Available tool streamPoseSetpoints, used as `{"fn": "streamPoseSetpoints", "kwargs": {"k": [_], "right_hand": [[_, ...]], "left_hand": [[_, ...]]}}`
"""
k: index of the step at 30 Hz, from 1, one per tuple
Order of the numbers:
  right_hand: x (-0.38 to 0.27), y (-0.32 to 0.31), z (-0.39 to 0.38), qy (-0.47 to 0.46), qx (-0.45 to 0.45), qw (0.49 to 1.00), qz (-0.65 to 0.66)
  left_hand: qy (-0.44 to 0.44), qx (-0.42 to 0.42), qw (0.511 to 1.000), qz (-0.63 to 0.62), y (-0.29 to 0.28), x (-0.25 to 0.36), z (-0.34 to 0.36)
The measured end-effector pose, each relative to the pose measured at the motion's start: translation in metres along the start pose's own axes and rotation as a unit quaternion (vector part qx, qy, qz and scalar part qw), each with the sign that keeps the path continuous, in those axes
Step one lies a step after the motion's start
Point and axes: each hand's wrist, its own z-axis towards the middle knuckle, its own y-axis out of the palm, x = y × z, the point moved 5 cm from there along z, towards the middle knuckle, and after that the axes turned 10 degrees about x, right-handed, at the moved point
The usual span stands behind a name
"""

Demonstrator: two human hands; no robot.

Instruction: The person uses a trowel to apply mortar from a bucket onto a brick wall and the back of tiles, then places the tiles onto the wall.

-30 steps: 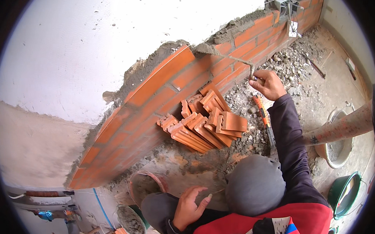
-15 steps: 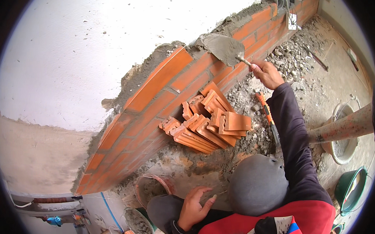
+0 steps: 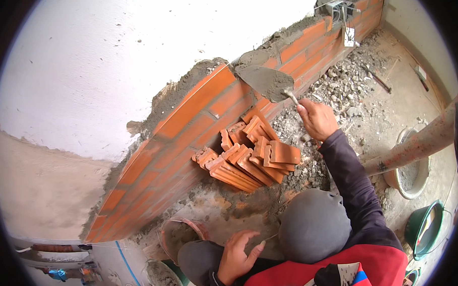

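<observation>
My right hand (image 3: 318, 120) is closed around the handle of a trowel (image 3: 273, 85). The wide blade is smeared with grey mortar and lies close against the upper part of an orange brick wall (image 3: 185, 132), just right of the top course's last long brick (image 3: 202, 99). Wet mortar (image 3: 258, 55) sits along the wall's top beyond the blade. My left hand (image 3: 239, 257) hangs over my lap beside my knee, thumb and fingers apart, holding nothing. Between my knees and the wall lies a stack of ribbed orange bricks (image 3: 250, 165).
Rubble (image 3: 345, 86) lies along the wall's foot at right. A bucket of mortar (image 3: 165, 279) and a reddish bucket (image 3: 179, 235) stand at lower left. A green bucket (image 3: 425, 230) and a pale basin (image 3: 412, 179) stand right, near a slanting pole (image 3: 416, 146). An electrical box (image 3: 338, 10) sits in the wall.
My right hand and the trowel have drawn back toward me, lower and slightly left, and the blade has come off the wall's top edge. My left hand stays by my knee.
</observation>
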Motion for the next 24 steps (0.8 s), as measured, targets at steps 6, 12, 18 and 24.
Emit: {"fn": "streamPoseSetpoints", "kwargs": {"k": [6, 12, 18, 24], "right_hand": [[0.054, -0.003, 0.016, 0.070, 0.018, 0.997, -0.023], [-0.032, -0.063, 0.022, 0.000, -0.038, 0.995, -0.091], [-0.059, -0.101, 0.086, -0.057, -0.154, 0.968, -0.192], [-0.101, -0.088, 0.109, 0.098, -0.316, 0.926, -0.184]], "left_hand": [[0.050, 0.000, 0.998, -0.026, -0.002, 0.010, 0.000], [0.082, 0.004, 0.996, -0.044, -0.014, 0.011, -0.009], [0.127, -0.009, 0.985, -0.113, -0.020, 0.024, -0.012], [0.140, 0.002, 0.979, -0.149, -0.034, 0.020, -0.020]]}}
